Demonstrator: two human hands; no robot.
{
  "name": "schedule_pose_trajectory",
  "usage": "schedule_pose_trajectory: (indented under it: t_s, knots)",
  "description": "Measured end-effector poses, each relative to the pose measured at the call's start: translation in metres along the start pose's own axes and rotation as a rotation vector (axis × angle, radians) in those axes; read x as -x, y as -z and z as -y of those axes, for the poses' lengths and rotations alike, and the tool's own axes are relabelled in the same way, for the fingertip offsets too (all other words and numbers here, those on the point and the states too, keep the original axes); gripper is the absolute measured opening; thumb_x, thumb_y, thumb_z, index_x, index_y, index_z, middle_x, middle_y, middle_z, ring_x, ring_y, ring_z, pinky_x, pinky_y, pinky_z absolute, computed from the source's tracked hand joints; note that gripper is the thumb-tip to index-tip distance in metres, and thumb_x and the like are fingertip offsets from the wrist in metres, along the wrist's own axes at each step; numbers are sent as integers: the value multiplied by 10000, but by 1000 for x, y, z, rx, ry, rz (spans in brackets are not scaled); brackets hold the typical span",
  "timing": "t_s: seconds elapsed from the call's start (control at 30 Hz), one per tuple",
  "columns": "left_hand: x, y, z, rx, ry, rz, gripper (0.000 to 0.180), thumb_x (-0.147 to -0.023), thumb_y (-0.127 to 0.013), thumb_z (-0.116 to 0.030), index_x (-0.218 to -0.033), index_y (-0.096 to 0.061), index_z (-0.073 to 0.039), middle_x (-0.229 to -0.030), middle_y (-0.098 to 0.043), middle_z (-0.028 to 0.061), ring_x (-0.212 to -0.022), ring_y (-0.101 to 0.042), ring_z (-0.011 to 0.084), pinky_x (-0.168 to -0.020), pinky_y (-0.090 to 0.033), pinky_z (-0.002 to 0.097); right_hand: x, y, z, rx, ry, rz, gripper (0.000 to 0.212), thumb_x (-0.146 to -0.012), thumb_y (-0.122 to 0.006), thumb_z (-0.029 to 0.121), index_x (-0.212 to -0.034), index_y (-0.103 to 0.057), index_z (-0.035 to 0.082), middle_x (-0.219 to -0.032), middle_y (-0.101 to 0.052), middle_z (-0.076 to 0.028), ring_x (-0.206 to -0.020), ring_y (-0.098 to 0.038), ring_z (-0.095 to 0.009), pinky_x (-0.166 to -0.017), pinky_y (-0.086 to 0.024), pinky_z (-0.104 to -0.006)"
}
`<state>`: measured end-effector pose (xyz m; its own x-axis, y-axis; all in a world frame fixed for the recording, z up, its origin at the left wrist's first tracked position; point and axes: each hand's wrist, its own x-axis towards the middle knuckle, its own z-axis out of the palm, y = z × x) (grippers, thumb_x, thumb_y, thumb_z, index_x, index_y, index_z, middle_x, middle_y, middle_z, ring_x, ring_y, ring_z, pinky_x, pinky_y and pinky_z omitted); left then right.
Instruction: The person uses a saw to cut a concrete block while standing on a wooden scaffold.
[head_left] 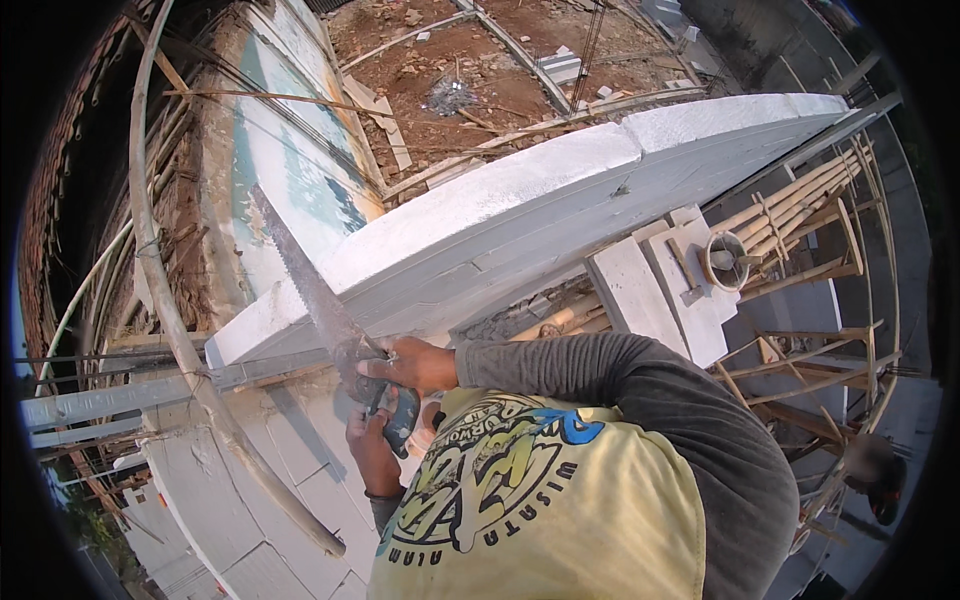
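Note:
A handsaw (305,270) with a worn, toothed blade points up and to the left, its tip over the painted wall at the left. My right hand (418,365) is closed round the saw at the handle end of the blade. Just below it, my left hand (372,452) is closed against a dark blue-green handle part (403,420), close to my yellow shirt; some of its fingers are hidden. The blade crosses in front of the near end of a white block wall (480,205). Whether it touches the wall, I cannot tell.
A bamboo pole (165,260) slants down on my left, beside a metal beam (120,405). White blocks (640,290) and a round bucket (722,260) stand at the right, near bamboo scaffolding (800,215). A person (880,480) is lower right. Bare soil (410,70) lies beyond the wall.

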<state>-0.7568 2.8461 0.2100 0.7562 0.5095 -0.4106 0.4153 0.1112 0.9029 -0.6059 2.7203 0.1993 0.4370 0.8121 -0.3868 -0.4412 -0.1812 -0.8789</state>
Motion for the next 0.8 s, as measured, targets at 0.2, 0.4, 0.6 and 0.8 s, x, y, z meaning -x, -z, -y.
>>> schedule_pose_trajectory:
  t_s: [0.2, 0.4, 0.6, 0.8]
  knots:
    - [-22, -46, -51, -660, -207, -65, 307, -886, -629, -173, -1111, -630, 36, -924, -674, 196, -837, -650, 278, -768, -501, 382, 11, 35, 19, 56, 279, -275, 486, -990, -569, 394, -1075, -633, -80, -754, -682, -150, -653, -676, -225, -611, -519, -358]
    - [-26, -20, -58, -450, -206, 145, 345, -879, -630, -183, -1127, -636, 57, -844, -663, 132, -787, -606, 163, -723, -484, 332, 16, 24, 11, 97, 182, -230, 519, -983, -579, 425, -1040, -657, -85, -825, -707, -205, -727, -696, -273, -671, -529, -386]
    - [29, 15, -39, -480, -43, 1, 351, -895, -637, -205, -1120, -651, 64, -951, -687, 144, -825, -632, 163, -752, -495, 317, 8, -21, -3, 309, 171, -98, 524, -967, -608, 457, -1002, -681, -60, -795, -694, -210, -726, -686, -316, -702, -529, -408]
    - [-42, 12, -33, -643, -481, 83, 349, -905, -642, -217, -1122, -664, 56, -912, -685, 121, -803, -633, 151, -751, -495, 326, 3, 11, 28, -12, 119, -182, 525, -956, -626, 458, -953, -674, -65, -771, -695, -174, -645, -685, -224, -581, -524, -326]
